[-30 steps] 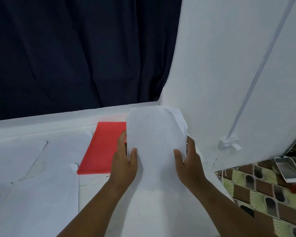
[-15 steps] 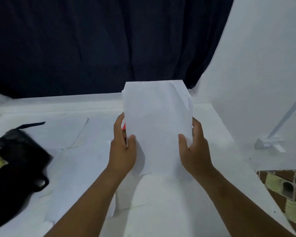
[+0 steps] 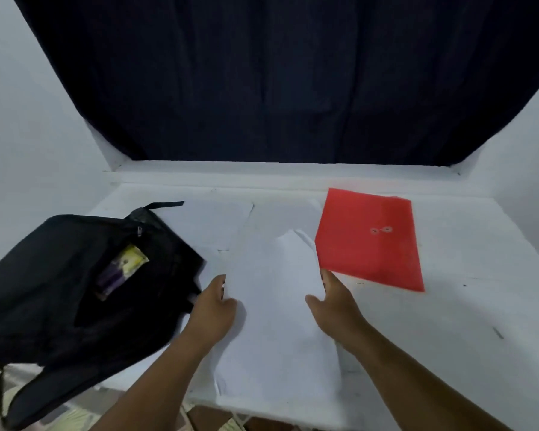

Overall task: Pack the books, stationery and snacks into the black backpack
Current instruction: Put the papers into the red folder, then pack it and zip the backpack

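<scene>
Both hands, left hand (image 3: 213,309) and right hand (image 3: 333,301), pinch the white paper stack (image 3: 274,293); next it wants swinging left into the open black backpack (image 3: 75,284).

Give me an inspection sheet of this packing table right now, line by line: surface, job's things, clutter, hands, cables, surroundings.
Surface: white table, covered with loose white sheets.
Job's things: black backpack open at the left edge, a yellow and purple packet inside; white papers held up at centre; red folder flat to the right.
Clutter: nothing seen.
Hands: left hand and right hand each grip a side of the white papers.
Cables: nothing seen.
Surroundings: dark curtain behind, white walls at both sides, patterned floor below.
</scene>
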Demonstrator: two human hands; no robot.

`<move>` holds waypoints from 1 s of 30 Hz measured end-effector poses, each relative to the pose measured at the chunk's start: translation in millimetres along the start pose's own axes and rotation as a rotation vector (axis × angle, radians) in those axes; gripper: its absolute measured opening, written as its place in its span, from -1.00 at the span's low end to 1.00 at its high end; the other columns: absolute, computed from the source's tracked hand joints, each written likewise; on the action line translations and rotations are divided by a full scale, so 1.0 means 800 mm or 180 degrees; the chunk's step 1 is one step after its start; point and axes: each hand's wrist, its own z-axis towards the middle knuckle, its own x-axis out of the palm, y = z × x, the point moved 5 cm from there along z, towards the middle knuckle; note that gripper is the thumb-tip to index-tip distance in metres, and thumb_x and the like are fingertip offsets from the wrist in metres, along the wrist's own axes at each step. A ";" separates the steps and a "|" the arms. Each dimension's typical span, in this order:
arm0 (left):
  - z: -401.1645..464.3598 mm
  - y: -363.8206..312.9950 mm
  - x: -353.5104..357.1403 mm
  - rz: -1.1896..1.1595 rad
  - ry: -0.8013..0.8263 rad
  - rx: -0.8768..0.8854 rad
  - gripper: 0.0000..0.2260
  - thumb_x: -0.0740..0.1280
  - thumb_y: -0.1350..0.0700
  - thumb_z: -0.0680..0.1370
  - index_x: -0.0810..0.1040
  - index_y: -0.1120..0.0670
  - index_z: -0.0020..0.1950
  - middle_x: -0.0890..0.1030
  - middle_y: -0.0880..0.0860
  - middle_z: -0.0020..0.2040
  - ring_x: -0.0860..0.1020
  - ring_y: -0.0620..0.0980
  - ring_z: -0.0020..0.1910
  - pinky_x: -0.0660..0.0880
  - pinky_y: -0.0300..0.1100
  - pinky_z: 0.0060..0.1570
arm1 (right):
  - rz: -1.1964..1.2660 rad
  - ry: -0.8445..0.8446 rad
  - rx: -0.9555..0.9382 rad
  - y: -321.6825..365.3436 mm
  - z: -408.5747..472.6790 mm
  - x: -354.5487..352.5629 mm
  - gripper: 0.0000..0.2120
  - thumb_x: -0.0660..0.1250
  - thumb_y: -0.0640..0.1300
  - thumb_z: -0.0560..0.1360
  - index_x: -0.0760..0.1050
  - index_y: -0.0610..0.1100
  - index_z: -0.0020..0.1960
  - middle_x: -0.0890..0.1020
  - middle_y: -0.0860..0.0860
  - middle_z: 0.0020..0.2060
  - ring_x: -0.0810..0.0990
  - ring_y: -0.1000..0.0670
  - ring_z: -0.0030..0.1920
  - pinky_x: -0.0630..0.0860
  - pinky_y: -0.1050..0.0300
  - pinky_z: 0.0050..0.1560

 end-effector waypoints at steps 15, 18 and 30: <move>0.024 0.060 0.006 0.0791 0.0206 0.0236 -0.75 0.41 0.10 0.39 0.58 0.10 0.04 0.58 0.03 -0.02 0.55 0.06 0.05 0.51 -0.19 -0.01 | 0.0068 -0.0755 0.0800 -0.003 0.001 0.048 -0.45 0.42 -0.30 0.34 0.40 0.01 0.27 0.58 0.06 -0.08 0.59 0.06 -0.16 0.53 0.23 -0.39; 0.032 0.053 0.003 0.0011 0.0130 0.0114 -0.77 0.44 0.30 0.40 0.57 0.11 0.02 0.62 -0.04 -0.15 0.59 -0.14 -0.19 0.43 -0.50 -0.26 | 0.0512 -0.0677 0.1086 -0.002 0.003 0.047 -0.41 0.46 -0.30 0.36 0.36 -0.05 0.32 0.59 -0.01 -0.02 0.60 0.04 -0.17 0.51 0.21 -0.40; 0.063 0.026 -0.022 -0.1566 0.0567 -0.0673 -0.86 0.27 0.40 0.52 0.62 0.28 -0.06 0.66 0.16 -0.13 0.58 0.08 -0.20 0.51 -0.17 -0.20 | 0.1130 -0.0262 0.0903 0.033 0.014 0.041 -0.64 0.23 -0.35 0.51 0.48 -0.01 0.21 0.66 0.03 -0.02 0.64 -0.03 -0.03 0.60 0.07 -0.02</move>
